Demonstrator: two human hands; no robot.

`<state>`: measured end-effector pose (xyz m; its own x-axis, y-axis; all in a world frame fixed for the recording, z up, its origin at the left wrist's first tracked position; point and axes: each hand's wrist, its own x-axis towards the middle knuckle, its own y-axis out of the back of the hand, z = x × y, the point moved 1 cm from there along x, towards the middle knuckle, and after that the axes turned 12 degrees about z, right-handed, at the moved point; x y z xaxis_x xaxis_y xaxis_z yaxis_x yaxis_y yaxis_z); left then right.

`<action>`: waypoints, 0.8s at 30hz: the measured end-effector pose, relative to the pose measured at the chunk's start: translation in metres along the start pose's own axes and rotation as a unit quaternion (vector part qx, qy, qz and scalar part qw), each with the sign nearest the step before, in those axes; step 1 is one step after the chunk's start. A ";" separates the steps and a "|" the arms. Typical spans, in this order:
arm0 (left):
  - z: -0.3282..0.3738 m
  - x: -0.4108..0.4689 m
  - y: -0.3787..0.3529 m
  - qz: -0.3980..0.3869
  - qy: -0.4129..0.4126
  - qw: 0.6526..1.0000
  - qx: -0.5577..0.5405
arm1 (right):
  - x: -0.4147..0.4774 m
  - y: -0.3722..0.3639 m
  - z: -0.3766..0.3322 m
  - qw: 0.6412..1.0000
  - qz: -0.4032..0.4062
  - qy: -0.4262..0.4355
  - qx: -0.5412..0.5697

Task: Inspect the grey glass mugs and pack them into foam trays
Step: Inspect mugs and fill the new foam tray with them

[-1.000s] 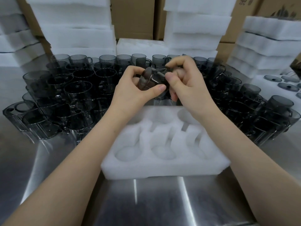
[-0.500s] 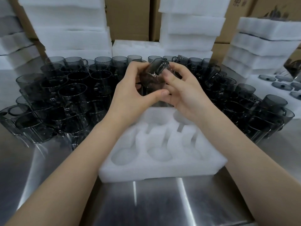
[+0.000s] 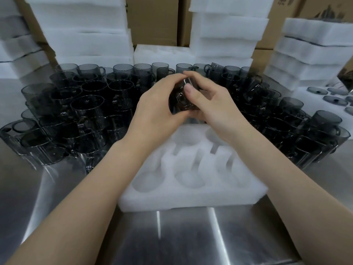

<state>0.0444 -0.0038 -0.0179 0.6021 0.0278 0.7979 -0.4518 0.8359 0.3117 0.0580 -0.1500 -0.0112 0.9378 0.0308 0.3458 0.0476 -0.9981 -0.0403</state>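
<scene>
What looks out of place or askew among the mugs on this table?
One grey mug in the back row, right of centre, leans tilted on its neighbours while most others stand upright. Nothing spilled or visibly broken. The held mug is too dark to judge.

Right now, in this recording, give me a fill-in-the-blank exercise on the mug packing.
The left hand and right hand hold ____ mug between them.
The visible pockets of the foam tray are all ____.
The brown boxes at the back are made of ____.
Missing: one; empty; cardboard.
</scene>
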 end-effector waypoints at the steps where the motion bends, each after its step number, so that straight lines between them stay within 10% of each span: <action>1: 0.000 0.000 0.000 -0.001 0.006 1.000 -0.002 | 0.000 0.000 0.000 1.000 0.007 -0.001 0.004; 11: 0.004 -0.002 0.003 -0.020 0.028 0.998 -0.049 | 0.002 0.007 -0.003 0.994 0.070 -0.036 0.078; 18: 0.001 -0.002 0.002 -0.029 0.054 0.995 -0.076 | 0.005 0.000 0.000 0.969 -0.066 -0.169 0.165; 24: 0.006 -0.002 0.002 -0.054 0.016 0.998 -0.026 | 0.002 0.000 0.000 0.992 -0.009 -0.091 0.092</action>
<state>0.0380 -0.0052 -0.0155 0.6668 -0.0468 0.7438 -0.3496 0.8618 0.3675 0.0596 -0.1498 -0.0107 0.9819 0.0747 0.1743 0.1115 -0.9709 -0.2120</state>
